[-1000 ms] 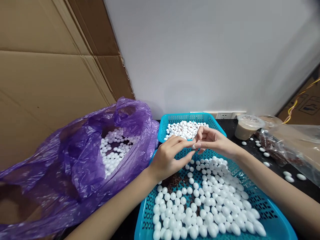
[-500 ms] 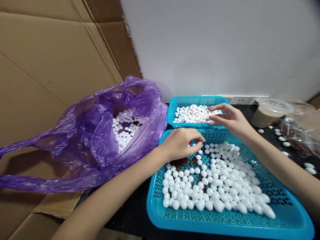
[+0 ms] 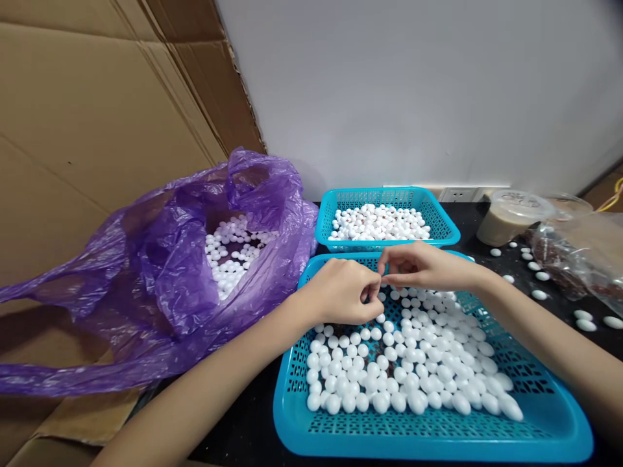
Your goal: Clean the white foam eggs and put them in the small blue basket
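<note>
Over the back left of the large blue basket (image 3: 438, 444), my left hand (image 3: 346, 290) is closed with thumb and fingers curled together; whatever it pinches is hidden. My right hand (image 3: 421, 266) meets it from the right, fingers bent and tips pinched against the left fingers; I cannot make out anything between them. Below both hands, many small white foam balls (image 3: 438, 363) lie in the large basket, with brown crumbs (image 3: 377, 353) among them. Behind it stands a smaller blue basket (image 3: 448, 233) holding a heap of white balls (image 3: 379, 222), some with reddish specks.
At left, a purple plastic bag (image 3: 180, 259) gapes open with white balls (image 3: 228, 272) inside. Cardboard (image 3: 73, 117) rises behind it. On the right stand a lidded cup (image 3: 506, 220) and a clear bag of brown material (image 3: 559, 259), with loose white balls (image 3: 584, 321) nearby on the black tabletop.
My right hand has left the small basket and come forward and left to touch my left hand. My left hand has closed more tightly. The view has shifted slightly.
</note>
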Motion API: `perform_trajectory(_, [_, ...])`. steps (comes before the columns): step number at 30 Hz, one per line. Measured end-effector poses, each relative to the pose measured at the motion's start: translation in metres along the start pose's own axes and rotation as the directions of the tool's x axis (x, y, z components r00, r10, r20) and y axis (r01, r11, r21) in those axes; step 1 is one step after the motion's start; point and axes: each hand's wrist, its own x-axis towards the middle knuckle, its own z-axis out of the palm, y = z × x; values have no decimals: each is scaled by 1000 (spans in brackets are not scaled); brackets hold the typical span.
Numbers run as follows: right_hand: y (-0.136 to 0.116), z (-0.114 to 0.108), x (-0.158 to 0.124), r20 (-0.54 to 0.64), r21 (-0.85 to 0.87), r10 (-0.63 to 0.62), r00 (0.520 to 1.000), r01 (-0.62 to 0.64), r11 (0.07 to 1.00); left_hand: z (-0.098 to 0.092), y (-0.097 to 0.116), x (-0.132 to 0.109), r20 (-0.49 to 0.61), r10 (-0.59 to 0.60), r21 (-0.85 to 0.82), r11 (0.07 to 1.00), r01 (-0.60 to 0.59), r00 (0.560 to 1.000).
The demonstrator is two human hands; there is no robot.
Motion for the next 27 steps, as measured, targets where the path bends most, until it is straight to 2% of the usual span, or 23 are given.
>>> perform_trajectory(4, [-4, -1, 0, 58, -68, 34, 998, -30, 997, 2, -3, 0, 140, 88, 65, 993, -98, 986])
perform_trajectory(9, [-4, -2, -1, 72, -104, 14, 997, -7, 995, 1, -3, 0, 239, 92, 114, 986, -122, 967])
perform_trajectory(16, [-4, -2, -1, 84, -124, -5, 996, 16, 992, 1, -5, 0, 274, 88, 78, 990, -114, 958])
perform_trajectory(20, [0, -2, 0, 161, -132, 31, 986, -9, 991, 2, -6, 0, 270, 94, 49, 993, -111, 958])
perform_trajectory(27, [3, -2, 0, 290, -159, 17, 957, 31, 987, 0, -5, 1, 258, 127, -19, 992, -126, 958])
